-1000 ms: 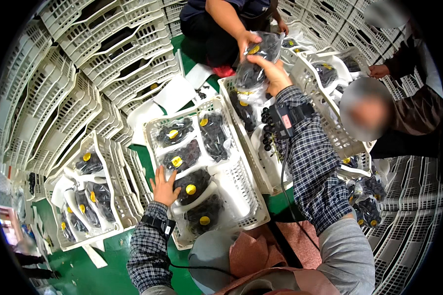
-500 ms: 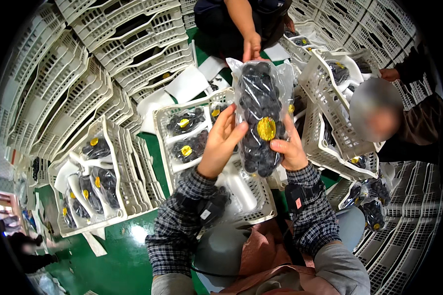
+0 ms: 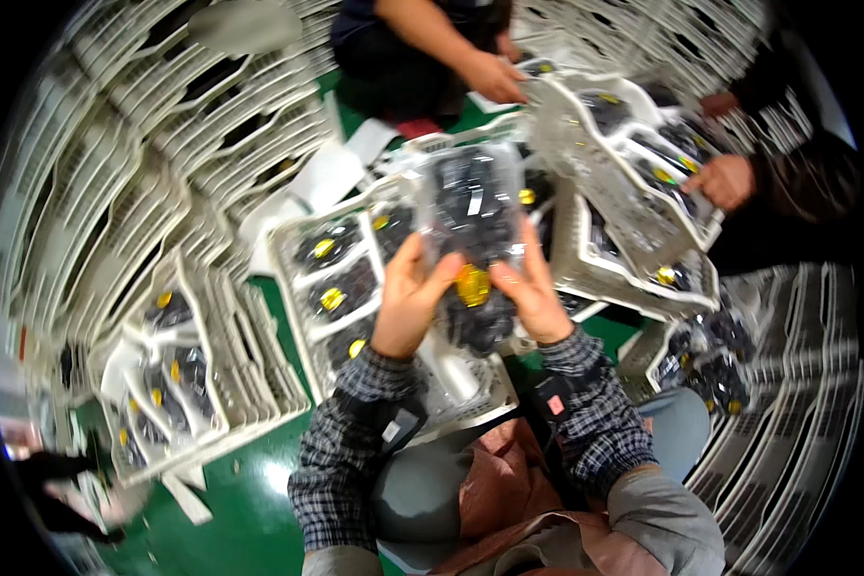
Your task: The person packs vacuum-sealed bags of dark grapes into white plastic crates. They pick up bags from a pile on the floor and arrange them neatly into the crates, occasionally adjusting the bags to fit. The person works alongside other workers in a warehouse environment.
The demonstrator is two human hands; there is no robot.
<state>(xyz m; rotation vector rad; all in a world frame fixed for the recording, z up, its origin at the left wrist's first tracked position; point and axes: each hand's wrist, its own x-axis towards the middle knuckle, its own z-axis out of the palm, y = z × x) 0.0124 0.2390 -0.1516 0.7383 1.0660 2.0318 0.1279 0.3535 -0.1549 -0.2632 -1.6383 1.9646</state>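
Note:
My left hand (image 3: pixel 413 302) and my right hand (image 3: pixel 538 298) both grip a clear plastic bag of dark grapes (image 3: pixel 466 192), one at each side, thumbs on its upper face near a round yellow label (image 3: pixel 472 285). The bag is held over a white slotted crate (image 3: pixel 280 252), which holds several bagged bunches with yellow labels and white foam separators; part of this crate is hidden under the bag and hands. The picture is slightly blurred by motion.
Stacked white crates (image 3: pixel 115 125) surround the work spot. A filled crate (image 3: pixel 223 413) sits at left, tilted crates (image 3: pixel 595 173) at right. A co-worker's hand (image 3: pixel 494 82) is above; another's (image 3: pixel 725 182) touches a right-hand crate. White sheets (image 3: pixel 326 178) lie on the green floor (image 3: pixel 221 518).
The grape bag has moved from a co-worker's hand and my right hand into both my hands. My left hand left the crate to grip it. The co-worker's hand has let go.

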